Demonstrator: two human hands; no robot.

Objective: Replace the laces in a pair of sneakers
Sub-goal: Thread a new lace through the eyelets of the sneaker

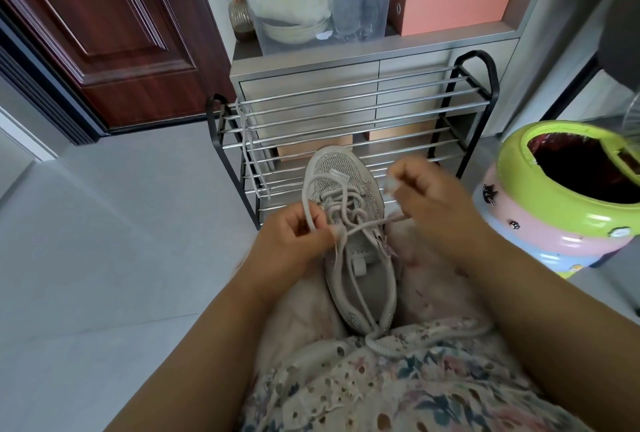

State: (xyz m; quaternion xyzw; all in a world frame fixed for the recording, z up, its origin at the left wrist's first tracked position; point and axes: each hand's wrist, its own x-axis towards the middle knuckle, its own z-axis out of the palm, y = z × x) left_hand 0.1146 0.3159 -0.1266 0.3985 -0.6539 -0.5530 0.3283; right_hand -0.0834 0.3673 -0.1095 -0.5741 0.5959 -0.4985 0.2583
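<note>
Pale grey floor [104,241] runs up to a dark red door [114,33] and a black-framed shoe rack [346,119] with chrome bars; a spare lace [247,154] hangs from the rack's left end. Beside the rack on the right stands a green, pink and blue pot [561,203].

From the head view, a light grey sneaker [353,251] lies on the person's lap, toe pointing toward the rack. Its lace [349,300] is loosely threaded, with long ends trailing past the heel onto a floral garment [398,390]. The left hand [294,241] sits just left of the eyelets, its grip pinched together on a loop of lace. The right hand [426,199] is blurred, just right of the sneaker, its grip closed on a taut strand.
</note>
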